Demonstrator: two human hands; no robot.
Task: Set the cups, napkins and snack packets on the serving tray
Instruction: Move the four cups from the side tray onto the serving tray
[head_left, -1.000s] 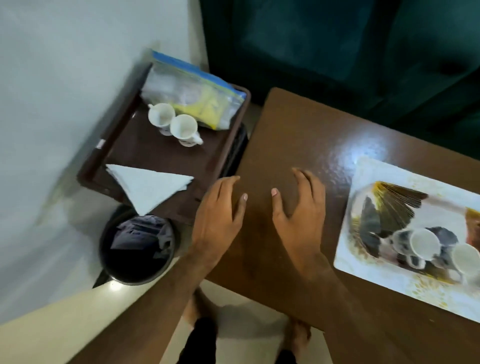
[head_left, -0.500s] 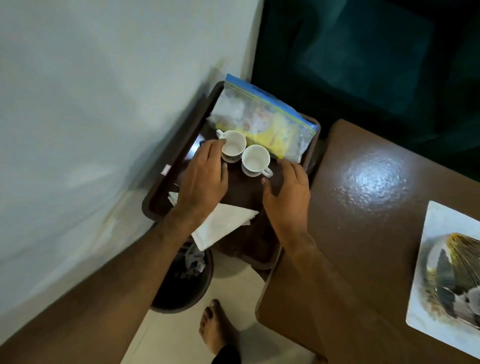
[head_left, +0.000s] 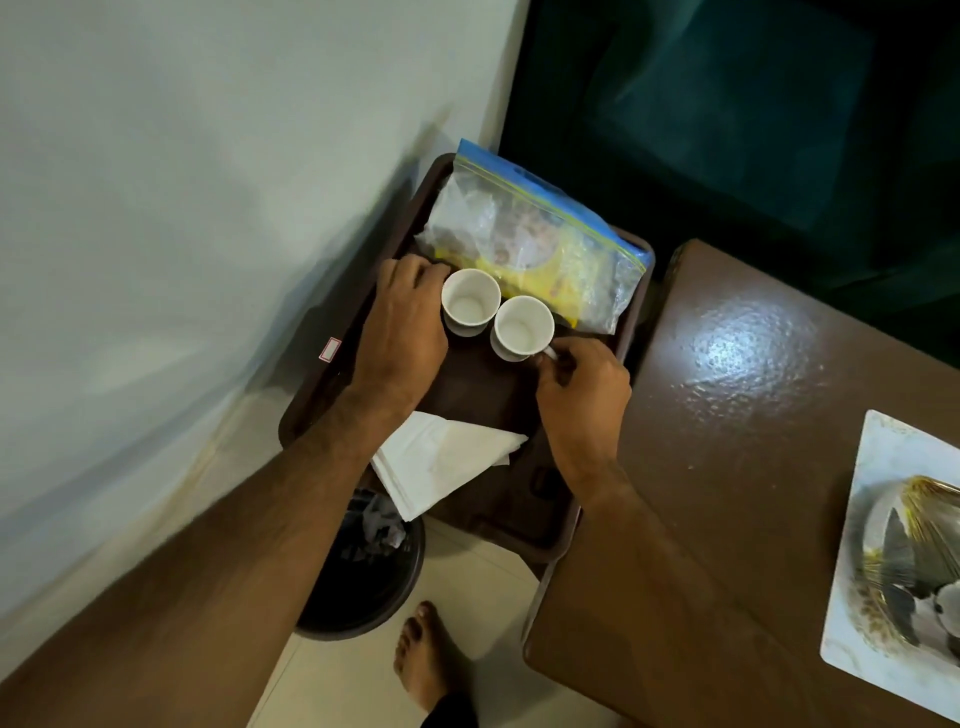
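Note:
A dark brown serving tray stands between the wall and the table. Two white cups sit side by side on it. My left hand wraps the left cup from its left side. My right hand pinches the handle of the right cup. Behind the cups lies a clear zip bag of snack packets with a blue seal. Folded white napkins lie at the tray's near left corner, overhanging its edge.
A glossy brown table is right of the tray, with a white patterned tray at its right edge. A black bin stands under the tray's near corner. A white wall lies left, a dark green sofa behind. My bare foot is on the floor.
Both hands moved from the table top over to the brown tray and closed on the two cups. The view swung left with them.

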